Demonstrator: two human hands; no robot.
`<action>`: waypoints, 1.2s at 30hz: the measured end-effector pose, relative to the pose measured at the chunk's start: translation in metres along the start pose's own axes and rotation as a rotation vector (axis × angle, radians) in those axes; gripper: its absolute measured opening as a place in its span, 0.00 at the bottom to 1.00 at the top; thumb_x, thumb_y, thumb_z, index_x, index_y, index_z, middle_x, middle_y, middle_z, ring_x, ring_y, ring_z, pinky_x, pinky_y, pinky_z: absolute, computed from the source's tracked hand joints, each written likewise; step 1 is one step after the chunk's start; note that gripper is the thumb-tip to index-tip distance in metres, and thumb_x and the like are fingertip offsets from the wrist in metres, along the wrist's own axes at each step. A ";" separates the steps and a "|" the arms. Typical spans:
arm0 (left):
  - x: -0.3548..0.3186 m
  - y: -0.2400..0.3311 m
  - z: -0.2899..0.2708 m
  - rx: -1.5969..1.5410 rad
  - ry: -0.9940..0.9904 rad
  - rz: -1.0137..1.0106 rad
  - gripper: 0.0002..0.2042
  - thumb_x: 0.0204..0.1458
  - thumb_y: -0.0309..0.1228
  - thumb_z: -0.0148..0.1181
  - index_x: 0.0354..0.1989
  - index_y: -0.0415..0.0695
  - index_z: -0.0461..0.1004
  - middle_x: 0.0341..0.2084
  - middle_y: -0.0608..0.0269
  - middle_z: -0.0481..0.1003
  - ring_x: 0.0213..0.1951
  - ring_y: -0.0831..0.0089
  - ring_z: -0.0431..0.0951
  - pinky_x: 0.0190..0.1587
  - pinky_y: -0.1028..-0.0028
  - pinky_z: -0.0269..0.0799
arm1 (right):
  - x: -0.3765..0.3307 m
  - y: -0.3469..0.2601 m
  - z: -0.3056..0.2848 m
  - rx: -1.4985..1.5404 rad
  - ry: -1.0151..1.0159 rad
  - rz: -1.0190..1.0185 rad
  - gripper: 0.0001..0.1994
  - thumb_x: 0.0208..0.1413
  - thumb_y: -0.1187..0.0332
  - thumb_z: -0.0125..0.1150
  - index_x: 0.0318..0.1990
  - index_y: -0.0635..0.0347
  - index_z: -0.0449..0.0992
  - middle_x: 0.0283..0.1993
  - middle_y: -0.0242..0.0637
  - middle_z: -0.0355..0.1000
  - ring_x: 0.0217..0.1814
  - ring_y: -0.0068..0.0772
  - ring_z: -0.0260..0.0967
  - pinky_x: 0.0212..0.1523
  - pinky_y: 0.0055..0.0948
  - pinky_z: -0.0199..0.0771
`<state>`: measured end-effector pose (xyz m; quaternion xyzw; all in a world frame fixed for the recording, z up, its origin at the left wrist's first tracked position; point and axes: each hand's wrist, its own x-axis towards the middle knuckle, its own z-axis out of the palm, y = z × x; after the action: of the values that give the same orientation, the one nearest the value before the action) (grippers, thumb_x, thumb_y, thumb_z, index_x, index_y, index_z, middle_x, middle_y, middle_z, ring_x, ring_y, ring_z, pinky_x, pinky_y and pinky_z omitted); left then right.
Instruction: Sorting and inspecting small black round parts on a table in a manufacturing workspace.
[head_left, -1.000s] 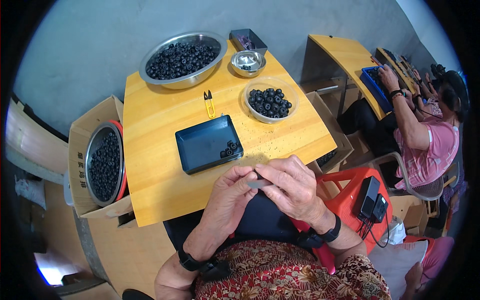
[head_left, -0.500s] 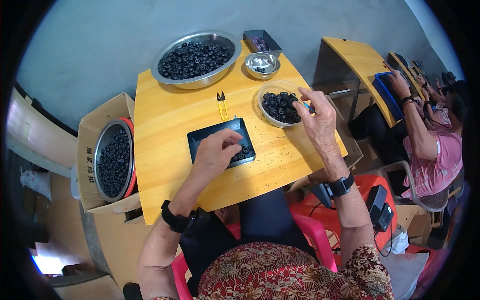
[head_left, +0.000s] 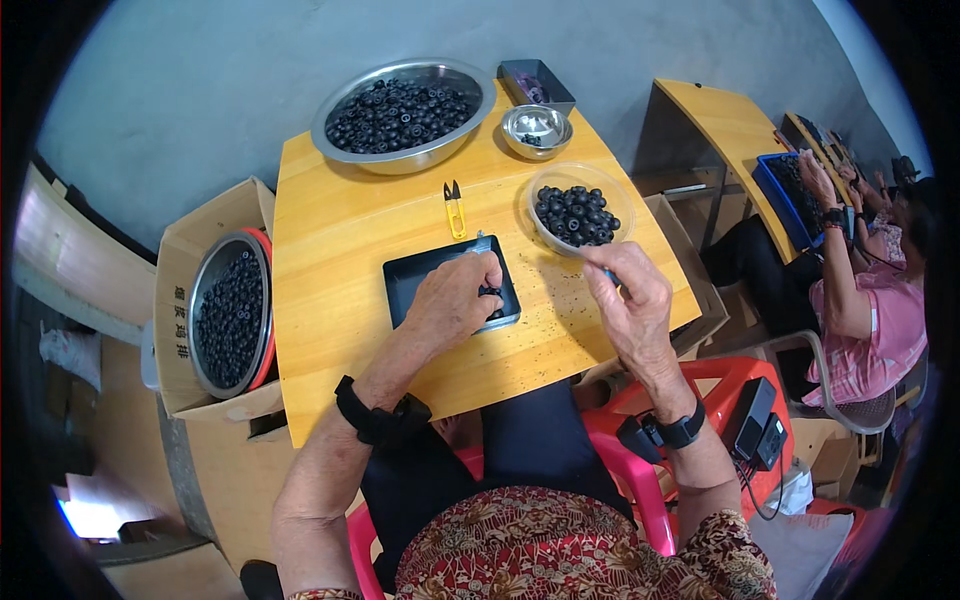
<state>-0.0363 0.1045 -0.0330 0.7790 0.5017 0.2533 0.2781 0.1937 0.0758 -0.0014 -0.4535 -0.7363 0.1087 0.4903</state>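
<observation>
My left hand (head_left: 455, 300) is over the shallow black tray (head_left: 410, 272), fingers closed and bent down to a few small black ring-shaped parts (head_left: 494, 300) at its right side. What the fingertips hold, if anything, is hidden. My right hand (head_left: 637, 305) is closed at the table's right side, thumb and forefinger pinching a small blue thing (head_left: 612, 278), mostly covered by the fingers. Just beyond it stands a clear plastic bowl (head_left: 540, 237) of round black parts (head_left: 578, 213). Yellow-handled thread snips (head_left: 457, 215) lie behind the tray, blades pointing away.
On the table's far side are a large steel basin (head_left: 420, 160) of black parts, a small steel bowl (head_left: 537, 150) and a dark box (head_left: 540, 85). Left of the table, a cardboard box (head_left: 180, 385) holds another full basin (head_left: 197, 365). A person in pink (head_left: 870, 320) works at the right.
My right hand has come back from the clear bowl toward me, still pinching the small blue thing. My left hand has shifted right over the tray, down onto the parts.
</observation>
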 end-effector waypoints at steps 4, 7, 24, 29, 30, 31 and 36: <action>-0.003 -0.011 0.000 -0.013 0.045 0.009 0.09 0.45 0.25 0.66 0.34 0.41 0.75 0.29 0.57 0.74 0.34 0.62 0.76 0.40 0.66 0.72 | -0.010 -0.012 0.006 0.039 -0.062 -0.013 0.06 0.51 0.80 0.62 0.38 0.68 0.78 0.36 0.45 0.76 0.40 0.43 0.75 0.41 0.33 0.74; -0.005 -0.016 -0.005 -0.050 0.050 -0.089 0.09 0.45 0.24 0.66 0.35 0.41 0.75 0.30 0.58 0.76 0.34 0.66 0.77 0.39 0.70 0.73 | -0.017 -0.017 0.013 0.087 -0.091 -0.008 0.06 0.51 0.80 0.62 0.38 0.68 0.78 0.36 0.46 0.76 0.40 0.44 0.75 0.41 0.34 0.74; -0.032 -0.001 -0.011 -1.161 0.094 -0.341 0.10 0.54 0.32 0.66 0.40 0.43 0.74 0.30 0.67 0.78 0.31 0.82 0.76 0.34 0.83 0.66 | -0.012 -0.038 0.060 0.362 -0.191 0.132 0.12 0.52 0.77 0.65 0.45 0.66 0.79 0.37 0.40 0.75 0.36 0.31 0.74 0.36 0.26 0.74; -0.039 0.005 -0.013 -1.187 0.112 -0.331 0.09 0.55 0.32 0.66 0.38 0.44 0.74 0.30 0.67 0.78 0.31 0.82 0.77 0.35 0.82 0.68 | -0.010 -0.039 0.063 0.346 -0.189 0.119 0.12 0.52 0.76 0.65 0.45 0.65 0.79 0.37 0.40 0.75 0.36 0.29 0.74 0.36 0.26 0.74; -0.041 0.008 -0.015 -1.226 0.114 -0.341 0.09 0.55 0.32 0.66 0.38 0.44 0.74 0.31 0.67 0.78 0.32 0.82 0.77 0.36 0.82 0.68 | -0.010 -0.039 0.062 0.342 -0.174 0.092 0.12 0.52 0.76 0.65 0.45 0.65 0.78 0.37 0.40 0.75 0.36 0.29 0.74 0.36 0.26 0.74; -0.041 0.010 -0.016 -1.265 0.116 -0.346 0.08 0.55 0.32 0.66 0.38 0.44 0.74 0.31 0.67 0.78 0.32 0.81 0.77 0.37 0.81 0.69 | -0.009 -0.040 0.061 0.339 -0.173 0.086 0.12 0.52 0.76 0.65 0.45 0.65 0.78 0.37 0.40 0.75 0.36 0.29 0.74 0.36 0.26 0.74; -0.049 0.015 -0.008 -1.410 0.102 -0.302 0.07 0.57 0.31 0.64 0.39 0.45 0.74 0.34 0.68 0.78 0.35 0.81 0.76 0.40 0.81 0.69 | -0.009 -0.048 0.051 0.403 -0.143 0.082 0.12 0.51 0.77 0.66 0.45 0.66 0.79 0.37 0.41 0.75 0.38 0.31 0.75 0.38 0.26 0.75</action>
<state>-0.0500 0.0552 -0.0222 0.3236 0.3334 0.5115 0.7229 0.1257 0.0559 -0.0031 -0.3669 -0.7136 0.3053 0.5128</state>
